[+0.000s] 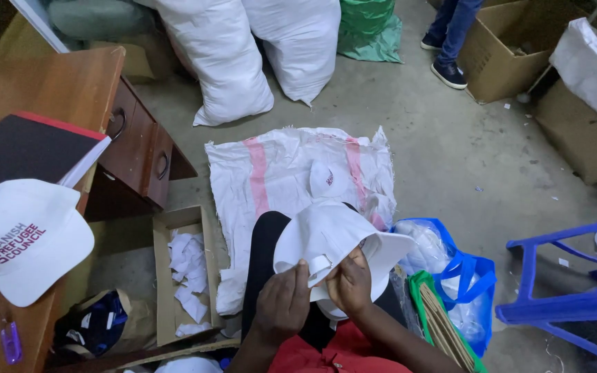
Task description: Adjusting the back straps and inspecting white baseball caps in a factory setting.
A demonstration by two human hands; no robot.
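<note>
Both hands (316, 293) under white cap (333, 231)

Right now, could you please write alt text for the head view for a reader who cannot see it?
Both hands, left hand and right hand, hold a white cap by its strap over the lap. Another white cap lies on a wooden desk at left; a box of paper scraps sits on the floor, a blue stool at right.

This looks like a store room or workshop: big white sacks (243, 55) and cardboard boxes (502, 48) stand on a bare concrete floor (450, 152).
</note>
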